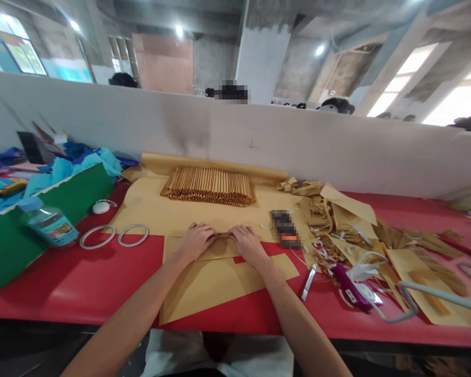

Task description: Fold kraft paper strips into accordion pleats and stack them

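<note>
My left hand (198, 241) and my right hand (246, 243) are side by side at the middle of the table, fingers bent and pressed down. Between them shows a narrow folded strip of brown kraft paper (222, 235), which both hands grip at its ends. Under my wrists lie flat kraft paper sheets (208, 296), overlapping on the red table cover. Just beyond my hands a larger kraft sheet (141, 207) is spread out. On it rests a pleated stack of brown paper (210, 186) with many narrow folds. My fingertips are partly hidden.
At left are two white rings (98, 237), a bottle (53, 224) and a green board (82, 191). To the right lie a dark phone-like object (286, 229), a cutter knife (309, 283), a purple device (351, 288) and paper scraps (317, 209). A white partition (317, 146) stands behind.
</note>
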`<state>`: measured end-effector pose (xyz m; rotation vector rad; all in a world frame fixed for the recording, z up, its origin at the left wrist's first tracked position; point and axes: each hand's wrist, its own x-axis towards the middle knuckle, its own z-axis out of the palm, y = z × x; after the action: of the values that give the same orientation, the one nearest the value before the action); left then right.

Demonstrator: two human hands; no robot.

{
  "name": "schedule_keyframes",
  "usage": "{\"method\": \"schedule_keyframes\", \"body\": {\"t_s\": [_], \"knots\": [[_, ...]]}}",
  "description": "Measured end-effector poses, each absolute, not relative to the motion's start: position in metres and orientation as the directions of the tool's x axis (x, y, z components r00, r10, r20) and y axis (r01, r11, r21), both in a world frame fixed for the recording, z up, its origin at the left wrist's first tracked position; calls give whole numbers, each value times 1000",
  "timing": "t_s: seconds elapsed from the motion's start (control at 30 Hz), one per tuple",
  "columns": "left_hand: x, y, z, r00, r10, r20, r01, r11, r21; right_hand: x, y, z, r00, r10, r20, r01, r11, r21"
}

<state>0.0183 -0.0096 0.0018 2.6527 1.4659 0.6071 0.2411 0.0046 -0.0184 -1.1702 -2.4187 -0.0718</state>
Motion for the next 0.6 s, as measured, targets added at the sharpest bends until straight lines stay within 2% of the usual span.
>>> {"method": "schedule_keyframes", "body": {"t_s": [0.6], "knots": [[4, -5, 3, 431, 853, 293, 806, -510, 301, 258, 13, -20, -460, 791, 404, 809, 561, -176]]}}
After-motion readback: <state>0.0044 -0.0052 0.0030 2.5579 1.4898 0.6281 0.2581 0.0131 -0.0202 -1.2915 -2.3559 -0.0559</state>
